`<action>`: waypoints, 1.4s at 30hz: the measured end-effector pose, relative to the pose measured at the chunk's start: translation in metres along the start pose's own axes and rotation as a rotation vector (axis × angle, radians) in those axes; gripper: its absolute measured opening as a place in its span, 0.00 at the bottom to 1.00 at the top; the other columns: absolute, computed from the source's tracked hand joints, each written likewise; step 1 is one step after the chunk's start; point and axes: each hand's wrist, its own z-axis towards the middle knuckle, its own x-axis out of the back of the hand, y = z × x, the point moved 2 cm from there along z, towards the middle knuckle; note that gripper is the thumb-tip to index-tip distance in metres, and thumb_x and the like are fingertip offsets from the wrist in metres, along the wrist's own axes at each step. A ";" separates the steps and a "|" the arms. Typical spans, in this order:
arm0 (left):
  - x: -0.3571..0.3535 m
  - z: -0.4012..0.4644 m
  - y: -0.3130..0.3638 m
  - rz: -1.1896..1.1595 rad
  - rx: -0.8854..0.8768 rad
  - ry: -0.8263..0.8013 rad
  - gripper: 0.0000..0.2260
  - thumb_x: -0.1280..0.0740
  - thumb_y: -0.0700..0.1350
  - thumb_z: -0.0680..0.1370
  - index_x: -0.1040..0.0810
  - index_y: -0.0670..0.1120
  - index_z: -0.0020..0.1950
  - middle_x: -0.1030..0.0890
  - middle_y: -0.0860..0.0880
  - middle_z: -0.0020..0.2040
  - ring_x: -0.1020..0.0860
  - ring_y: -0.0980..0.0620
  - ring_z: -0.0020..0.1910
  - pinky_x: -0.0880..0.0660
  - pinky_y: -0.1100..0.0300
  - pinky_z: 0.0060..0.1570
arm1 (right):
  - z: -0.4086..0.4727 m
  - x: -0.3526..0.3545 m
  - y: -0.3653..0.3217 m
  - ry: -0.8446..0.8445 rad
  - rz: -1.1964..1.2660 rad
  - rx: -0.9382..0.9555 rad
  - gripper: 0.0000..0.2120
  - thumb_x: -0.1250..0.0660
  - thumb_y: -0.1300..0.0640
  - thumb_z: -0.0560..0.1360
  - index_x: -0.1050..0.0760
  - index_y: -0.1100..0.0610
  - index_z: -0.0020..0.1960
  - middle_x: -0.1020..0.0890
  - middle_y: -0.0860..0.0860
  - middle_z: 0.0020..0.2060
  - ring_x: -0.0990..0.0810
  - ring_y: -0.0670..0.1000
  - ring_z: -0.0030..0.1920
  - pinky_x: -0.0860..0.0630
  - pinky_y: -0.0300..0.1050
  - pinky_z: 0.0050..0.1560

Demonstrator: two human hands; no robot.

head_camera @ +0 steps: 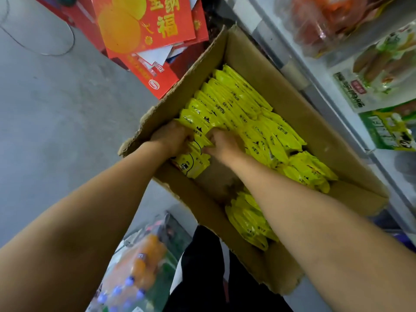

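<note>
An open cardboard box [290,104] sits on the floor, packed with rows of yellow snack packets [227,97]. Both my hands reach into its near left corner. My left hand [172,137] grips a bunch of yellow packets [193,164] from the left side, fingers curled into the row. My right hand [221,143] grips the same bunch from the right, fingertips hidden among the packets. A bare patch of the box's bottom [216,179] shows just behind the bunch, under my right forearm.
Red gift boxes [144,25] are stacked beyond the box. To the right runs a chiller case [319,86] with sausage packs [378,70] inside. A shrink-wrapped pack of orange drink bottles [135,269] lies by my black trouser leg [202,273]. Grey floor [56,120] lies left.
</note>
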 end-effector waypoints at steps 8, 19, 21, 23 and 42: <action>-0.010 -0.005 -0.004 0.000 -0.033 0.110 0.13 0.24 0.49 0.69 0.24 0.54 0.49 0.24 0.50 0.54 0.29 0.47 0.57 0.29 0.56 0.53 | -0.011 0.012 0.012 0.265 -0.061 -0.063 0.09 0.32 0.55 0.75 0.21 0.55 0.53 0.18 0.55 0.53 0.20 0.57 0.54 0.32 0.42 0.44; -0.017 0.003 -0.001 0.240 0.035 0.008 0.19 0.25 0.54 0.69 0.23 0.57 0.59 0.25 0.51 0.62 0.34 0.46 0.64 0.31 0.52 0.61 | -0.017 0.016 0.050 0.246 -0.004 0.080 0.17 0.30 0.49 0.76 0.30 0.55 0.58 0.17 0.55 0.43 0.19 0.60 0.45 0.27 0.47 0.42; -0.017 0.004 0.007 0.289 0.064 0.010 0.17 0.25 0.54 0.70 0.21 0.58 0.57 0.25 0.49 0.61 0.33 0.46 0.65 0.35 0.53 0.63 | -0.016 0.017 0.055 0.238 0.085 0.070 0.15 0.28 0.51 0.75 0.27 0.53 0.58 0.16 0.54 0.42 0.19 0.59 0.45 0.27 0.46 0.44; -0.016 0.003 0.015 0.311 0.080 -0.003 0.15 0.26 0.54 0.71 0.20 0.57 0.57 0.26 0.48 0.62 0.33 0.46 0.66 0.37 0.53 0.64 | -0.019 0.021 0.059 0.243 0.112 0.061 0.12 0.29 0.52 0.75 0.23 0.52 0.57 0.16 0.54 0.44 0.19 0.58 0.48 0.29 0.43 0.44; 0.023 -0.118 0.113 -0.182 -0.062 -0.012 0.19 0.30 0.55 0.76 0.22 0.43 0.58 0.22 0.39 0.60 0.27 0.40 0.64 0.30 0.50 0.58 | -0.222 0.098 0.096 0.521 0.470 -0.158 0.18 0.29 0.42 0.74 0.31 0.55 0.49 0.27 0.49 0.38 0.20 0.55 0.30 0.21 0.54 0.30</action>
